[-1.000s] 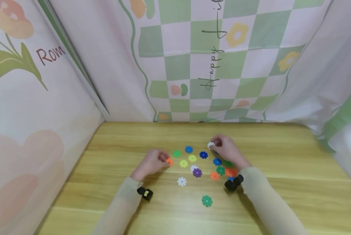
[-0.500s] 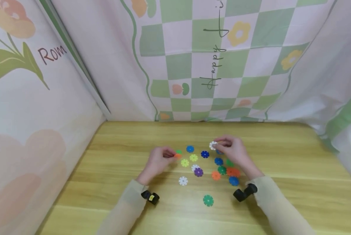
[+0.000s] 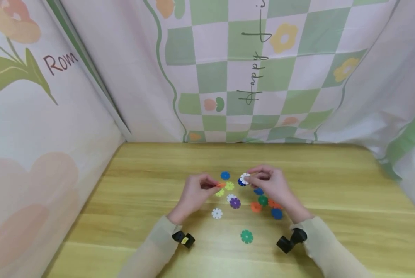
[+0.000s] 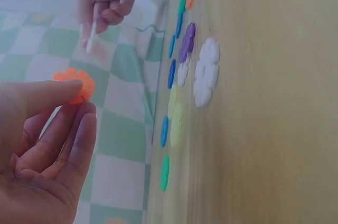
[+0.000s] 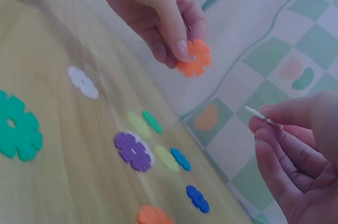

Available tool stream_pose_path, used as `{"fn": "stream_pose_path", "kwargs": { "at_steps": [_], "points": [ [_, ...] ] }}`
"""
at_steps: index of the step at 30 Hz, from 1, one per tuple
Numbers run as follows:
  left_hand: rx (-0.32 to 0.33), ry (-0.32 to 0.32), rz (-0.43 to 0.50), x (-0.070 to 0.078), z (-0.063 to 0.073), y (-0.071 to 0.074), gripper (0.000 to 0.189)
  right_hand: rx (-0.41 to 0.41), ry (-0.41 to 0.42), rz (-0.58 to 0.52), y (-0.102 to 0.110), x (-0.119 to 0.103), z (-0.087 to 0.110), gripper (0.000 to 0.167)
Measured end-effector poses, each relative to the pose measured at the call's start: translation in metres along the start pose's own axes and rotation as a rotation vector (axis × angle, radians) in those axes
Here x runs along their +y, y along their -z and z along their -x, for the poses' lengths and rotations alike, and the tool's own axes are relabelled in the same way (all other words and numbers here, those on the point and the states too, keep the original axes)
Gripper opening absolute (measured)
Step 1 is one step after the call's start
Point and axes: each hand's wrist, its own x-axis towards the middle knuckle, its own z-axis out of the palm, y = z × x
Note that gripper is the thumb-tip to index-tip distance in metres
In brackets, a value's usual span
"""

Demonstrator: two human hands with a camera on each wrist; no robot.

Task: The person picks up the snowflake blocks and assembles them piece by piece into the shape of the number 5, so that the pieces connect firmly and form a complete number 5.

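Note:
My left hand [image 3: 198, 193] pinches an orange notched disc [image 4: 76, 84] between thumb and fingers, held above the table. Facing it, my right hand [image 3: 271, 183] pinches a white notched disc [image 3: 244, 178] by its edge. In the right wrist view the white disc appears edge-on, while the orange disc [image 5: 195, 59] shows its flat face. A gap separates the two discs. Below them lie yellow discs [image 3: 230, 186] and a dark blue disc [image 5: 198, 198], partly covered by the white one in the head view.
Loose discs lie around the hands: a purple disc [image 3: 235, 203] overlapping a white one, a single white disc [image 3: 217, 213], a green disc [image 3: 247, 236] nearer the front, and an orange disc [image 3: 256, 207] among several at right. A checked curtain [image 3: 242, 77] hangs behind the wooden table [image 3: 152, 162].
My left hand has moved right with the orange disc, now past the light green disc. The right hand shifted right at first, then the white disc came back left, over the dark blue one.

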Motion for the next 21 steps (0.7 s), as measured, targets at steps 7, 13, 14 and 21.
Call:
{"fn": "stream_pose_path", "kwargs": {
  "at_steps": [7, 13, 14, 21],
  "points": [
    [0.008, -0.002, 0.006, 0.006, 0.002, -0.006, 0.012, 0.038, 0.033, -0.045, -0.013, -0.003, 0.008, 0.024],
    [0.004, -0.03, 0.026, 0.011, 0.004, -0.012, 0.011, 0.035, 0.064, -0.102, -0.02, -0.005, 0.014, 0.019],
    [0.003, -0.033, 0.028, 0.012, 0.004, -0.012, 0.01, 0.032, 0.072, -0.116, -0.021, -0.006, 0.015, 0.018],
    [0.0, -0.038, 0.047, 0.016, 0.008, -0.016, 0.009, 0.022, 0.079, -0.151, -0.021, -0.009, 0.021, 0.015]
  ]
}}
